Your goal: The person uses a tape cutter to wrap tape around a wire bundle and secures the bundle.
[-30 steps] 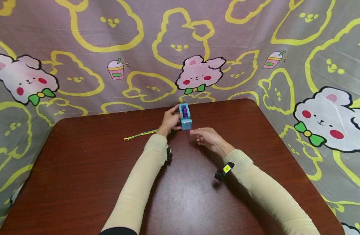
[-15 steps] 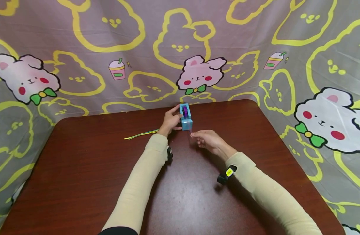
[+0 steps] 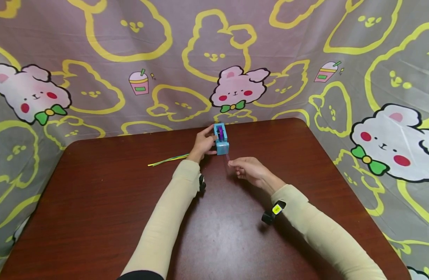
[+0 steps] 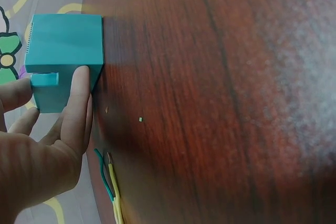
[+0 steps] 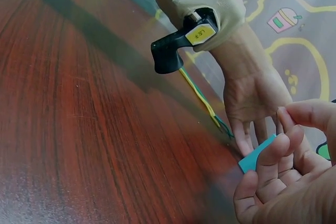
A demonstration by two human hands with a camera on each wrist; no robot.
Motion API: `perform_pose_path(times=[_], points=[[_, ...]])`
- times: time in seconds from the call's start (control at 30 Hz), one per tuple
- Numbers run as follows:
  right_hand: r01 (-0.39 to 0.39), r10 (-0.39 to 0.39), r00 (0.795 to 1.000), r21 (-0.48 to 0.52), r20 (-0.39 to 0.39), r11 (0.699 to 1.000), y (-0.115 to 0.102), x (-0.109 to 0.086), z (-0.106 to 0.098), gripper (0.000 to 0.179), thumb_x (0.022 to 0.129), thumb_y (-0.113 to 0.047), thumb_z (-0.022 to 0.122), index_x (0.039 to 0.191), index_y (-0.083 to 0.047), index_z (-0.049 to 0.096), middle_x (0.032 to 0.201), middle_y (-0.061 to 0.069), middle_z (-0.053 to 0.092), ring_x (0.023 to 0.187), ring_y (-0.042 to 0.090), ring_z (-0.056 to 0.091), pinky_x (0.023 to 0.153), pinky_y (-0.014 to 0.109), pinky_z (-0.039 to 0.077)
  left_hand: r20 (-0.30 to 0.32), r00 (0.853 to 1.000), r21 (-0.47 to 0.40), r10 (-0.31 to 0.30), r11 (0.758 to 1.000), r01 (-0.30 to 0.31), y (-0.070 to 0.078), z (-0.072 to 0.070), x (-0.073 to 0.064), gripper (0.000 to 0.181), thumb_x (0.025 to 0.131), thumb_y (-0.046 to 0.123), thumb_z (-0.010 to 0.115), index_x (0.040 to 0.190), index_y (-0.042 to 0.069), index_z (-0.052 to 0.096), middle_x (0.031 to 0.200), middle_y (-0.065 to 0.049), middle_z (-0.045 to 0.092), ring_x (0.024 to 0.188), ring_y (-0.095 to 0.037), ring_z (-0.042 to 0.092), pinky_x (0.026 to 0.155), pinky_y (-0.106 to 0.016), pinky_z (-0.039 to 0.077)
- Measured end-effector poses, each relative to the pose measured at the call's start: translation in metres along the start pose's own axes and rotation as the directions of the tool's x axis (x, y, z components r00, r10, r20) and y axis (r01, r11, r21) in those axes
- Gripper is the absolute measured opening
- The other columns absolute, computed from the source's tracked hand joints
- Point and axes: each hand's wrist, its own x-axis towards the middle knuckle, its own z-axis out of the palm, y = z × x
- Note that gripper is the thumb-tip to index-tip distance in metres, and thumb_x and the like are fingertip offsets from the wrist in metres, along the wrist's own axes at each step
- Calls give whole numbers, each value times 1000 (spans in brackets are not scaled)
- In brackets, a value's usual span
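Observation:
A blue tape dispenser (image 3: 223,148) with a purple roll core (image 3: 220,133) stands near the table's far edge. My left hand (image 3: 202,144) grips it from the left side, and the left wrist view shows fingertips against the dispenser (image 4: 65,40). Just in front and to the right, my right hand (image 3: 249,169) pinches the end of a clear tape strip (image 3: 227,157) between thumb and forefinger. That strip runs back to the dispenser's front. In the right wrist view, the right hand (image 5: 294,182) covers most of the dispenser (image 5: 256,157).
Thin yellow and green wires (image 3: 168,159) lie on the brown table (image 3: 105,210), left of the dispenser and partly behind my left hand. Tiny scraps, such as a pale green bit (image 4: 140,119), lie nearby. A patterned curtain (image 3: 186,70) hangs right behind the table.
My right hand has drawn back toward me and slightly right, and more of the tape strip shows between it and the dispenser. The left hand and dispenser have stayed in place.

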Motion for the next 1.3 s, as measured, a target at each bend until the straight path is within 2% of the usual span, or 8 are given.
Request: perform_pose_path(times=[0.27, 0.43, 0.63, 0.83, 1.07, 1.3], points=[[-5, 5, 1000, 8, 21, 1000, 4, -4, 1, 20, 94, -14, 70, 101, 5, 68, 68, -2, 54, 62, 10, 53, 69, 28, 47, -5, 1000, 1, 0, 1000, 0, -1, 1, 0, 58, 101, 11, 56, 154, 28, 43, 142, -10, 51, 98, -28, 58, 71, -47, 59], [-11, 10, 999, 15, 31, 1000, 5, -7, 1, 12, 95, -15, 69, 92, -3, 71, 68, -3, 54, 63, 10, 53, 71, 29, 47, -4, 1000, -1, 0, 1000, 0, 0, 1, -1, 58, 101, 10, 57, 154, 28, 43, 141, -10, 52, 99, -30, 58, 71, -47, 59], [-16, 16, 999, 13, 40, 1000, 7, -11, 1, 11, 96, -15, 68, 88, -8, 72, 68, -4, 54, 63, 10, 54, 71, 29, 47, 0, 1000, -12, -4, 1000, 4, -1, 2, 0, 58, 101, 10, 57, 155, 28, 43, 142, -10, 51, 107, -38, 58, 70, -46, 59], [-8, 7, 999, 28, 54, 1000, 10, -14, 2, 14, 96, -13, 66, 82, -11, 70, 66, -4, 53, 62, 9, 53, 69, 28, 46, 2, 1000, -15, 0, 1000, 0, -2, 2, -1, 58, 101, 10, 57, 155, 28, 43, 141, -10, 52, 105, -37, 58, 71, -47, 59], [4, -7, 997, 40, 74, 999, 12, -19, 2, 12, 95, -11, 64, 85, -8, 69, 66, -4, 53, 63, 9, 52, 69, 28, 46, 0, 1000, 0, -2, 1000, 2, -2, 3, 0, 57, 102, 10, 56, 155, 28, 42, 141, -9, 51, 100, -32, 58, 71, -47, 59], [8, -11, 995, 31, 94, 999, 14, -21, 4, 14, 95, -11, 64, 82, -11, 70, 67, -4, 52, 62, 9, 52, 69, 28, 46, 8, 1000, 25, 28, 999, -28, 2, 2, 1, 58, 102, 8, 54, 156, 24, 40, 147, -14, 47, 96, -31, 58, 71, -50, 59]])
